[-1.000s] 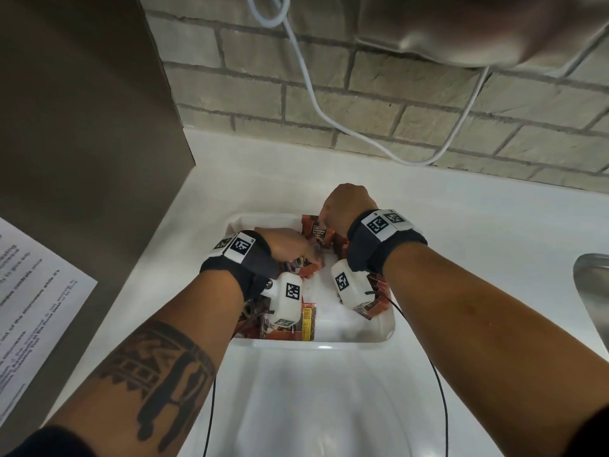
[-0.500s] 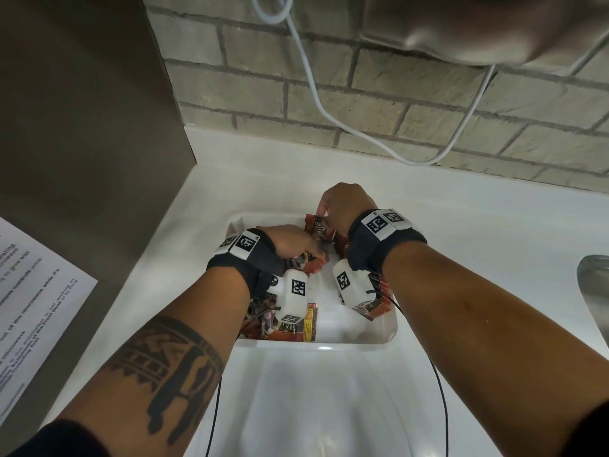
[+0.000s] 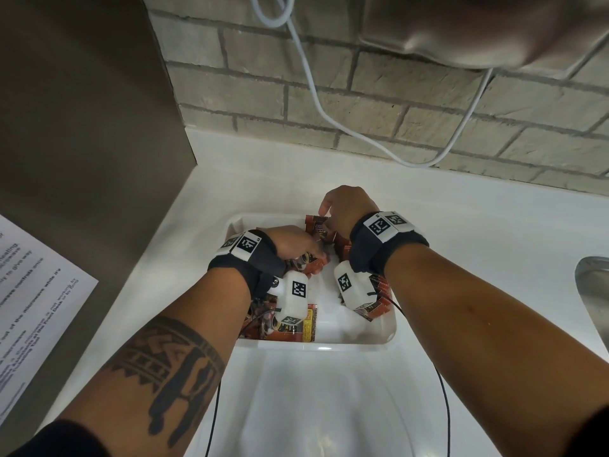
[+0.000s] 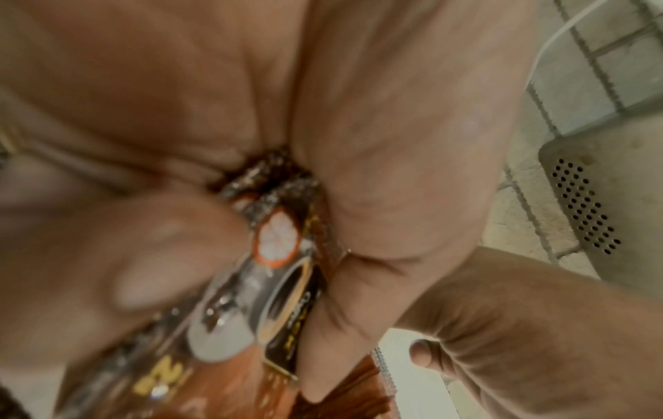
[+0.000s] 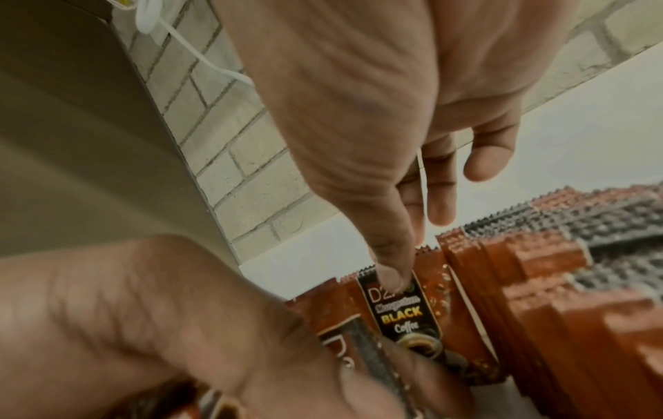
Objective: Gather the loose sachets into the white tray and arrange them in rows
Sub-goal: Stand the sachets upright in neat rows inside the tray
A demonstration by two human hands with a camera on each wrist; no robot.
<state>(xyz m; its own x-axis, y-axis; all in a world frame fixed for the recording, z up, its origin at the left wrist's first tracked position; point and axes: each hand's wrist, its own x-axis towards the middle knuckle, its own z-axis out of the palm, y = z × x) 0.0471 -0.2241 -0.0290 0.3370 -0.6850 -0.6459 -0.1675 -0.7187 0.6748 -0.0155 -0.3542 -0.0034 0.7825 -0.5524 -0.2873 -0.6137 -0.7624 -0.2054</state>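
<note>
A white tray [image 3: 316, 347] on the counter holds several red-brown coffee sachets [image 3: 304, 328], and both hands are inside it. My left hand [image 3: 308, 247] grips a small bundle of sachets [image 4: 287, 311] between thumb and fingers near the tray's middle. At the far side my right hand [image 3: 329, 214] pinches the top of a sachet labelled black coffee [image 5: 405, 314], thumb in front and fingers behind. This sachet stands beside a row of upright sachets [image 5: 538, 283] on its right. My wrists hide much of the tray floor.
A brown panel [image 3: 82, 127] with a printed notice [image 3: 33, 291] closes the left side. Behind the tray runs a brick wall [image 3: 428, 127] with a hanging white cable [image 3: 316, 103]. A steel sink [image 3: 593, 291] sits at the right edge of the white counter [image 3: 478, 209].
The right hand has shifted slightly left and its fingers have come over the top of the black coffee sachet. The left hand still holds its bundle in about the same place.
</note>
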